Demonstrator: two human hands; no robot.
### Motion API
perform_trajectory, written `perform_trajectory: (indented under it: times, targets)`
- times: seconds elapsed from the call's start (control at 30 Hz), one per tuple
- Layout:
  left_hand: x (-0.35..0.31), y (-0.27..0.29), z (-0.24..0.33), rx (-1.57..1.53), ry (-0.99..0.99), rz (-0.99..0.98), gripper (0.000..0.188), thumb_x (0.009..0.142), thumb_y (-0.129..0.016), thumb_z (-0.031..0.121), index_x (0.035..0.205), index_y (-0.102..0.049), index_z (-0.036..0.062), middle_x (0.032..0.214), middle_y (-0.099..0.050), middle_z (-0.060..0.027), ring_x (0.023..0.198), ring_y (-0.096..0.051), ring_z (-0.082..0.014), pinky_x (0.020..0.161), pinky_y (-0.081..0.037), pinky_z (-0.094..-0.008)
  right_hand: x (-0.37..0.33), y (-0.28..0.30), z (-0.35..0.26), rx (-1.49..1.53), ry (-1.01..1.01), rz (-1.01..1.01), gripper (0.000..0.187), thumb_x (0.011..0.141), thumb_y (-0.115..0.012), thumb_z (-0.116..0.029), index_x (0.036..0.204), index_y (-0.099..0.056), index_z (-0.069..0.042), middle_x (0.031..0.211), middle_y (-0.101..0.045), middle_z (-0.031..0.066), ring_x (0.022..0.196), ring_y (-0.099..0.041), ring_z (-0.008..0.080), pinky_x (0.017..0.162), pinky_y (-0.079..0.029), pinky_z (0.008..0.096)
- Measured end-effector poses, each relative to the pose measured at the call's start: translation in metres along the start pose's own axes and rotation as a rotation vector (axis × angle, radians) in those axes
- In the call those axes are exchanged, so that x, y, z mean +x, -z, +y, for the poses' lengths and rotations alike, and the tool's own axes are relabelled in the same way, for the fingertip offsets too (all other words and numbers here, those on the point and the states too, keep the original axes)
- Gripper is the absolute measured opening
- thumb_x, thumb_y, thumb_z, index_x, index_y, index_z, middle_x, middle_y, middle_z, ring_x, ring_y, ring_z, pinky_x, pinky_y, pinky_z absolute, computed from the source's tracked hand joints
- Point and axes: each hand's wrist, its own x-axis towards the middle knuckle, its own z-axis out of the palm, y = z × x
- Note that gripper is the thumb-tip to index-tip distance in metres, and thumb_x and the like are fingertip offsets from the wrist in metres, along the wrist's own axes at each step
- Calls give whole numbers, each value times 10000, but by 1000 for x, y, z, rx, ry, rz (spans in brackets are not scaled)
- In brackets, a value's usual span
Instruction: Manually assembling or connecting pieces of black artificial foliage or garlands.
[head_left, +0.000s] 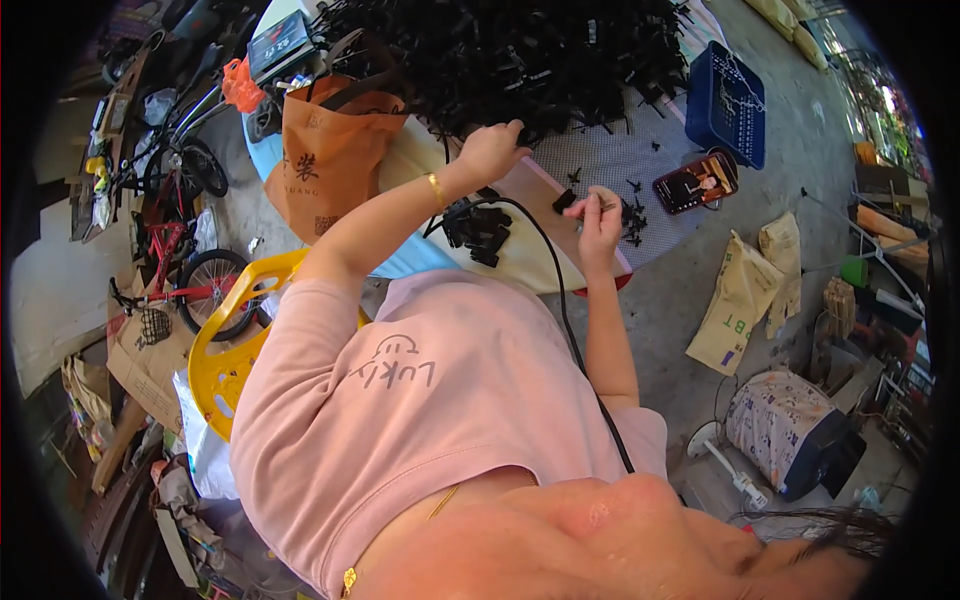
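A big heap of small black plastic pieces covers the far part of the table. My left hand, a gold bracelet at its wrist, is at the heap's near edge with its fingers curled; what lies inside them is hidden. To its right, my right hand is raised over the near right table edge, fingers pinched together. A small black piece shows at its fingertips. Between my body and the left hand lies a smaller cluster of black pieces. A black cable arches past it and down across my shirt.
An orange bag stands at the table's left. To the right are a blue plastic basket, a phone with a lit screen and scattered black bits. A yellow chair and red bicycle stand left; flattened sacks lie right.
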Motion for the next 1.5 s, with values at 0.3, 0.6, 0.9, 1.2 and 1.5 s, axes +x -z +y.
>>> perform_trajectory:
  times: [0.3,0.6,0.9,1.2,1.5]
  targets:
    - [1,-25,6,-79,-59,109,252,726,-645,184,921,-546,60,833,-578,-119,743,-592,-324,635,-487,-380,-11,-19,-10,-96,-313,-18,152,890,-495,-134,1011,-504,-43,634,-481,-16,477,-423,37,421,-364,182]
    - [-92,-12,9,-930,251,65,232,808,-605,117,980,-501,0,1011,-569,-109,842,-591,-154,716,-478,-281,-17,-60,-15,-344,-111,-189,248,745,-682,-87,952,-564,-18,623,-476,-45,505,-422,30,460,-359,190]
    - [-129,5,-17,-1952,559,-258,267,900,-480,122,1147,-470,21,957,-589,-95,824,-615,-187,739,-516,-274,-39,-77,-27,-68,-367,-118,175,797,-626,-88,942,-591,4,635,-533,-28,585,-502,52,518,-407,196]
    - [-124,30,16,-1428,239,-303,505,819,-533,-4,1293,-360,0,1087,-522,-76,971,-526,-129,805,-441,-236,-35,-63,-34,-31,-353,-305,101,811,-614,-78,850,-597,14,751,-599,5,650,-533,55,597,-442,191]
    - [-128,29,24,-1313,177,-224,554,814,-554,-34,1289,-273,7,1079,-534,-119,924,-551,-154,777,-480,-274,-39,-62,-29,-41,-556,-308,268,906,-484,-298,965,-544,-43,685,-493,-34,574,-434,30,505,-380,174]
